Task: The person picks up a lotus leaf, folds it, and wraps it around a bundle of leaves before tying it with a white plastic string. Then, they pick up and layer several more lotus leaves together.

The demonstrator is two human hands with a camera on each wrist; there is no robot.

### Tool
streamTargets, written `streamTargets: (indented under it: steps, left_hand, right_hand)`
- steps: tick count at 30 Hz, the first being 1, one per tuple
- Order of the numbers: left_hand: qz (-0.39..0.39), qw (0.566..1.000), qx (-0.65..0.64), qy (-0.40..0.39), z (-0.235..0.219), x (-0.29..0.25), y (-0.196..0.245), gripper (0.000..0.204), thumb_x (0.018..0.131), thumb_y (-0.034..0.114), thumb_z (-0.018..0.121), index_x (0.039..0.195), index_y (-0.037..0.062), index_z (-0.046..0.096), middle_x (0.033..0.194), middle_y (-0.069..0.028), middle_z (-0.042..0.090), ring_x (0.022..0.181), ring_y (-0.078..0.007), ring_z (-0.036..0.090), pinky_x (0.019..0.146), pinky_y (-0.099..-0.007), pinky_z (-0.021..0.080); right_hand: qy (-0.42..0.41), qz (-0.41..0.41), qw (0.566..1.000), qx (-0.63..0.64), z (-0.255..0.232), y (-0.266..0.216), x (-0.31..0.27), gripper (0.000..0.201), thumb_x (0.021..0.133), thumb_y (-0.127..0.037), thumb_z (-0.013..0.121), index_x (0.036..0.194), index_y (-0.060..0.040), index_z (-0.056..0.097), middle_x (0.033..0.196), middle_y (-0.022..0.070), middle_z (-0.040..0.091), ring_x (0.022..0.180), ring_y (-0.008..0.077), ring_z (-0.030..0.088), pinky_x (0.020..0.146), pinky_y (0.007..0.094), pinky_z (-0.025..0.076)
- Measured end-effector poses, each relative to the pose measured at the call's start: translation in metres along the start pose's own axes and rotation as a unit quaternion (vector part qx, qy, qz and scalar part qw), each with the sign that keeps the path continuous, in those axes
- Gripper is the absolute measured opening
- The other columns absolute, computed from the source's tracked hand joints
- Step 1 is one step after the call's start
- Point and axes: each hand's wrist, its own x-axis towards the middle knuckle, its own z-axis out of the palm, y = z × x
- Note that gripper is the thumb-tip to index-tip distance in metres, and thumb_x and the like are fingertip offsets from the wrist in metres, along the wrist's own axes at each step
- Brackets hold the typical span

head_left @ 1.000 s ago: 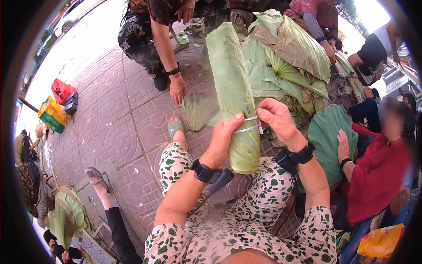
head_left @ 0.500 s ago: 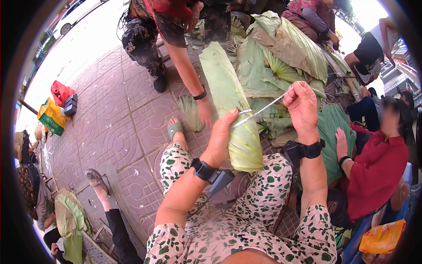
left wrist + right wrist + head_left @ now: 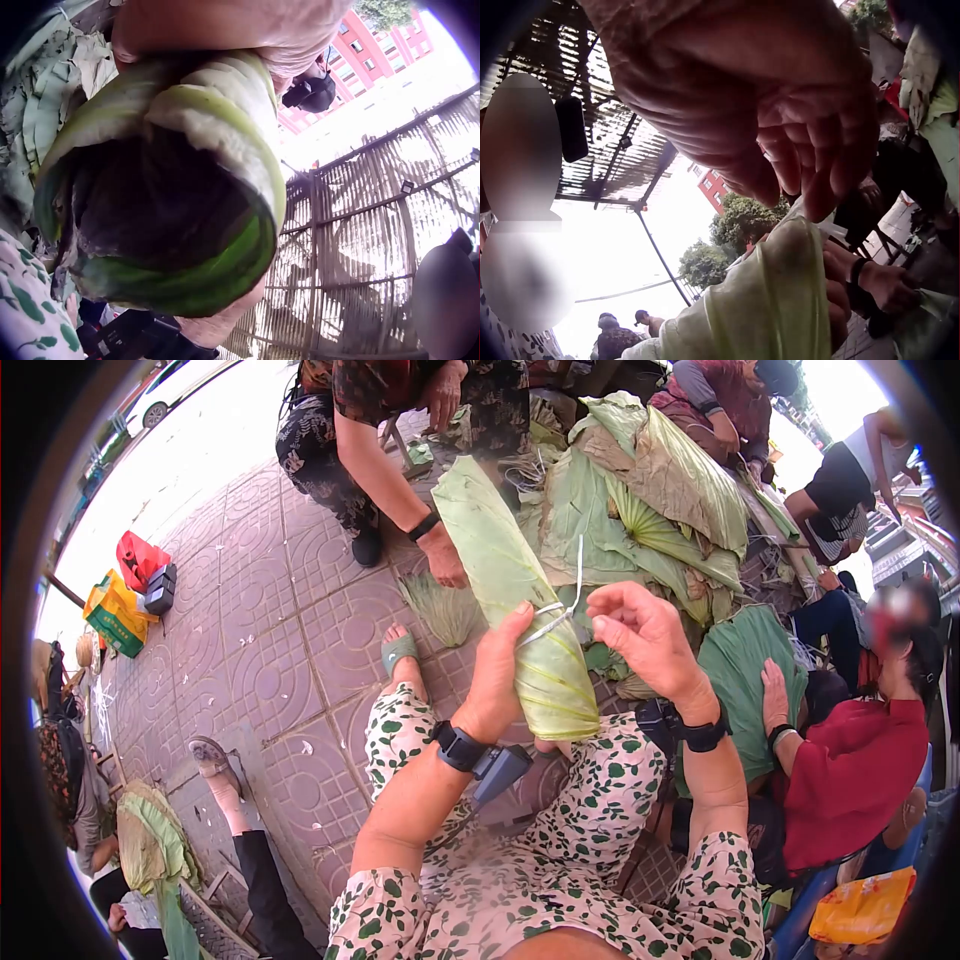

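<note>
In the head view, a long roll of pale green leaves (image 3: 490, 540) slants up and away over the lap. My left hand (image 3: 497, 670) grips it from the left side, thumb on top near a white string (image 3: 545, 622) wound round the roll. The string's loose end (image 3: 580, 560) sticks up free. Just right of the string is my right hand (image 3: 645, 635), fingers bent and apart from the thumb. In the right wrist view its fingertips hang right over the string by the ribbed leaf roll (image 3: 750, 307). The left wrist view shows the roll's hollow end (image 3: 270, 180).
A big pile of leaves (image 3: 680, 490) lies ahead to the right. Opposite, a person's hand (image 3: 441, 557) reaches down by a leaf (image 3: 440, 610) on the paving. At right, a person in red (image 3: 860, 760) holds a green leaf (image 3: 745, 660). Bags (image 3: 120, 610) stand at left.
My right hand pulled the string out to the upper right, then let it go and came back down beside the roll. The roll's far end has tipped left. My left hand keeps its grip.
</note>
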Motion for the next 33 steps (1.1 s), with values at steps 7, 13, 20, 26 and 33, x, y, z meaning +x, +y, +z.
streamTargets:
  steps: [7,13,20,26,33]
  left_hand:
    - [0.07,0.994,0.086,0.02,0.005,-0.005,0.0,0.035,0.089,0.033,0.056,0.103,0.0018,0.06,0.09,-0.0083,0.065,0.075,-0.0158,0.064,0.067,-0.0283,0.053]
    - [0.03,0.997,0.074,-0.01,-0.002,-0.001,-0.001,0.039,0.089,0.035,0.055,0.106,-0.0003,0.058,0.092,-0.0112,0.065,0.077,-0.0183,0.064,0.069,-0.0298,0.054]
    - [-0.064,0.997,-0.019,-0.044,-0.01,0.008,-0.003,0.049,0.089,0.042,0.051,0.115,-0.0001,0.054,0.102,-0.0171,0.062,0.089,-0.0284,0.063,0.081,-0.0419,0.052]
    - [-0.071,0.996,-0.052,-0.032,-0.008,0.004,-0.001,0.057,0.089,0.048,0.048,0.119,-0.0009,0.051,0.108,-0.0206,0.06,0.095,-0.0349,0.06,0.084,-0.0481,0.05]
    - [-0.047,0.994,-0.031,-0.088,-0.002,-0.008,-0.002,0.066,0.085,0.051,0.051,0.122,-0.0029,0.048,0.107,-0.0238,0.059,0.093,-0.0377,0.06,0.085,-0.0489,0.05]
  right_hand:
    - [-0.035,-0.016,0.998,-0.044,0.014,0.012,0.005,0.023,0.085,-0.006,0.06,0.105,0.0026,0.054,0.087,0.0083,0.06,0.071,0.0102,0.058,0.058,0.0245,0.049]
    - [-0.049,0.037,0.997,0.042,0.009,0.023,0.009,0.017,0.087,-0.008,0.06,0.098,0.0022,0.055,0.081,0.0038,0.06,0.067,0.0083,0.057,0.055,0.0231,0.048]
    - [-0.022,0.048,0.989,0.135,0.01,0.023,0.012,0.01,0.088,-0.008,0.059,0.093,0.0005,0.056,0.078,0.0018,0.059,0.069,0.007,0.056,0.061,0.0232,0.048]
    - [-0.026,0.081,0.994,0.07,0.015,0.025,0.013,0.011,0.089,-0.009,0.057,0.093,0.0016,0.055,0.078,0.0027,0.059,0.065,0.0078,0.056,0.058,0.0247,0.049]
    - [0.018,0.09,0.995,0.043,0.014,0.038,0.022,0.011,0.087,-0.008,0.055,0.092,0.0023,0.055,0.077,0.0041,0.06,0.063,0.0099,0.057,0.057,0.0249,0.048]
